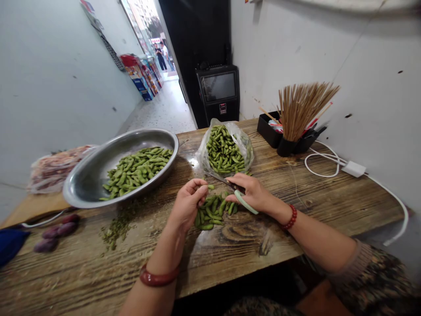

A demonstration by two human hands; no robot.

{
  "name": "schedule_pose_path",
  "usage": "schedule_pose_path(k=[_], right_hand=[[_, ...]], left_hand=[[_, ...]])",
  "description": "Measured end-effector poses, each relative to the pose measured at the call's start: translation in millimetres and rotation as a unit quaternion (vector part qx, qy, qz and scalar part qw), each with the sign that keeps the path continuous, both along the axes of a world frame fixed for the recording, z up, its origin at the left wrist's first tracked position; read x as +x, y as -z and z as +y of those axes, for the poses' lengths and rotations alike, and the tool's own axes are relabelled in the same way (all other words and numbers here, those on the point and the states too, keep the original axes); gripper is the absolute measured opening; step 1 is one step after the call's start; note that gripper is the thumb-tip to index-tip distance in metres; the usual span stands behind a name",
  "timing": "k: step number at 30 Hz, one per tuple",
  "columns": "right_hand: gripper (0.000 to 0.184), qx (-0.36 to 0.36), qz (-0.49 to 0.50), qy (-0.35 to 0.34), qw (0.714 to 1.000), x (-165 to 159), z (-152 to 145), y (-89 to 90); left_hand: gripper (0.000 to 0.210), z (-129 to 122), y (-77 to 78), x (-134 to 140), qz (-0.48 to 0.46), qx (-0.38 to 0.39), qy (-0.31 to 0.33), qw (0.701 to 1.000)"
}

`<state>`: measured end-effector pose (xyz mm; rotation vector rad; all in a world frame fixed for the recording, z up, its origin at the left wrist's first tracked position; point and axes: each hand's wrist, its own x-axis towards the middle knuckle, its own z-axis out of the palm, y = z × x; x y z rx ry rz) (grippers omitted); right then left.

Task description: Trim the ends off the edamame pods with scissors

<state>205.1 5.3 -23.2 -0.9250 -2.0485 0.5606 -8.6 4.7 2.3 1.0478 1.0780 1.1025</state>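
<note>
Between the thumb and fingers of my left hand is a green edamame pod, its tip poking out to the right. My right hand grips a pair of scissors with pale green handles; the blades point left, close to the pod. Under both hands lies a small heap of loose pods. Just behind them, a clear plastic bag stands open, full of pods. To the left, a large metal basin holds many more pods.
Trimmed bits are scattered below the basin. Purple-red oval items and a bag of pinkish food lie at the left. Bamboo skewers stand in a black holder at the back right, near a white cable. A black speaker is behind the table.
</note>
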Motion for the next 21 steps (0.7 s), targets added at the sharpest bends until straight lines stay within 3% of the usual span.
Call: schedule_pose_path(k=[11,21], right_hand=[[0.057,0.019,-0.043,-0.032,0.998,-2.2,-4.8,-3.9],[0.054,0.033,-0.064,-0.026,0.997,-2.1,-5.9,-7.8]], left_hand=[[0.031,-1.0,-1.9,0.2,-0.068,-0.008,0.01,0.998],[0.017,-5.4,0.5,8.5,0.034,0.037,0.091,0.995]])
